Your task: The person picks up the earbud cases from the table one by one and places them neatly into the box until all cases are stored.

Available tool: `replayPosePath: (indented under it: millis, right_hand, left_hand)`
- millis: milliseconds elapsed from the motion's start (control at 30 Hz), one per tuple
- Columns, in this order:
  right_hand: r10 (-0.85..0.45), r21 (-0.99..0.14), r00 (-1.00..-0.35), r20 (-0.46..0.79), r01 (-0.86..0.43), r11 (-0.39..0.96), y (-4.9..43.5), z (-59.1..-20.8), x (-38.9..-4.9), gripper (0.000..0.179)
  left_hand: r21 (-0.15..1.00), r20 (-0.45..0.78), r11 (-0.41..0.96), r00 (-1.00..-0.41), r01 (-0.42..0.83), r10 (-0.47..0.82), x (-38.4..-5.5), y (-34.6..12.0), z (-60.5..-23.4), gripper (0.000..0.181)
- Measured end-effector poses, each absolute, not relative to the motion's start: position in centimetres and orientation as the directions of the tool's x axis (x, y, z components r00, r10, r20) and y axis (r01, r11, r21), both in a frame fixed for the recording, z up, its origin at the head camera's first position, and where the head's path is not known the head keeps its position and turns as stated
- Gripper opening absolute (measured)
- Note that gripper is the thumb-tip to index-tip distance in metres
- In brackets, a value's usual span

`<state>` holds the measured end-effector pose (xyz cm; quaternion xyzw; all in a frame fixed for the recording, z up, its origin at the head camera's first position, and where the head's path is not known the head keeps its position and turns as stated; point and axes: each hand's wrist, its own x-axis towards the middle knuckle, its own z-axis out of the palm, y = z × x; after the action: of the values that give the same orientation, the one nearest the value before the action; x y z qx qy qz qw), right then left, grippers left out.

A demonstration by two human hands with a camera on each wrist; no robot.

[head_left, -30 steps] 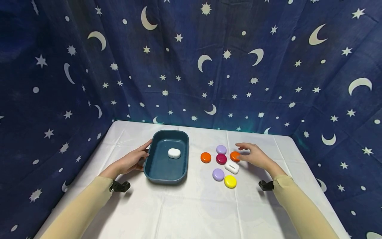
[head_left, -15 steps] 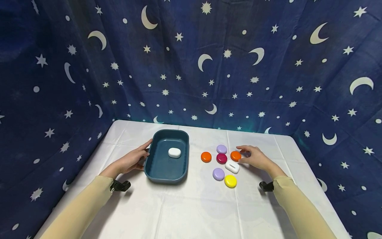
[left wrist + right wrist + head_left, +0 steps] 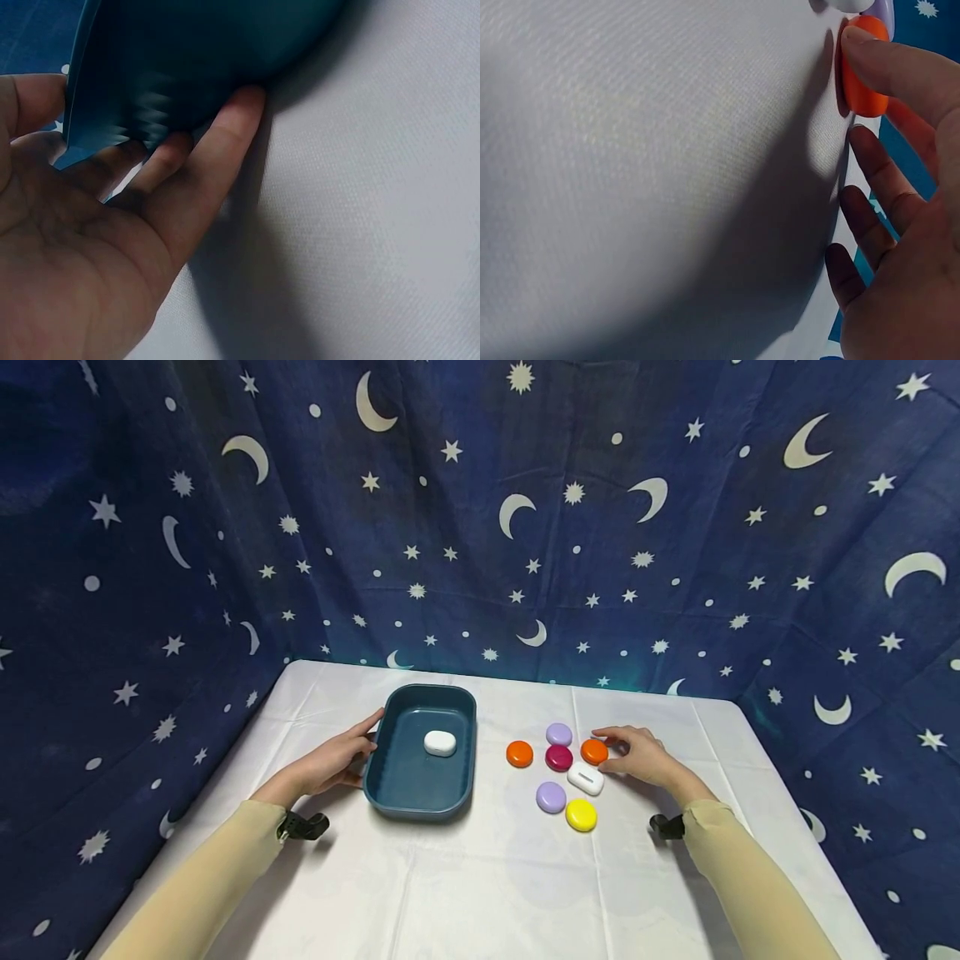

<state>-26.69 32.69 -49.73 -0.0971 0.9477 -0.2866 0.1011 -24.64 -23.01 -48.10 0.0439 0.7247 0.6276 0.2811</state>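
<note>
My left hand [image 3: 327, 767] rests its fingers against the outer left wall of a dark teal rectangular tub [image 3: 420, 810]; the left wrist view shows the fingertips touching that wall. Inside the tub lies a white rounded piece [image 3: 439, 743]. On the right, my right hand [image 3: 643, 758] pinches a glossy orange disc [image 3: 595, 752] between thumb and index finger. The right wrist view shows the thumb on the orange disc [image 3: 866, 71], with the other fingers spread loosely. Close by lie a crimson disc [image 3: 558, 757] and a white oblong piece with a slot [image 3: 586, 778].
A second orange disc [image 3: 519, 754], two lilac discs [image 3: 558, 734] and a yellow disc [image 3: 581, 815] lie around the crimson one. A white cloth covers the table [image 3: 480, 893]. A dark blue curtain [image 3: 465, 527] with moons and stars stands behind and at both sides.
My right hand has lowered slightly around the orange disc, its index finger and thumb closing in on opposite sides. The left hand and the tub stay in place.
</note>
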Motion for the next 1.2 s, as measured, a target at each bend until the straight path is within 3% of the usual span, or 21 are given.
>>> replayPosePath:
  millis: [1200]
  right_hand:
    - [-0.269,-0.557,-0.955,-0.125,-0.157,0.816,32.56,-50.31,-27.37,0.061]
  left_hand:
    - [0.932,-0.357,0.211,-0.835,-0.293,0.418,-24.96,-23.23,-48.42,0.076]
